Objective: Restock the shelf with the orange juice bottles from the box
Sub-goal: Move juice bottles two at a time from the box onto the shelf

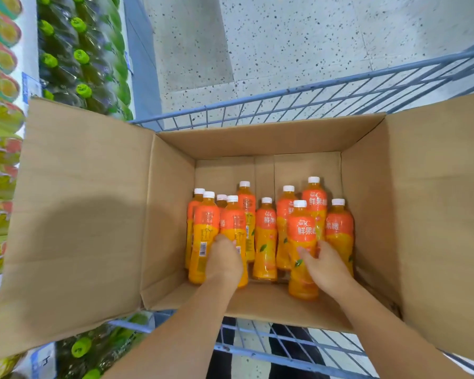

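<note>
We count ten orange juice bottles (266,236), labels "鲜果", in cardboard box (367,203). Left hand (226,259) wraps front-left bottle (232,224); right hand (327,266) wraps front-right bottle (301,231).

Plain brown cardboard on the box (80,214), matt and dry, creased at the flaps. The orange juice bottles (266,242) are clear glossy plastic, with shiny printed sleeves and smooth white plastic caps (299,203). The cart (257,96) is blue-grey painted metal wire. The floor (285,36) is smooth, speckled stone.
</note>
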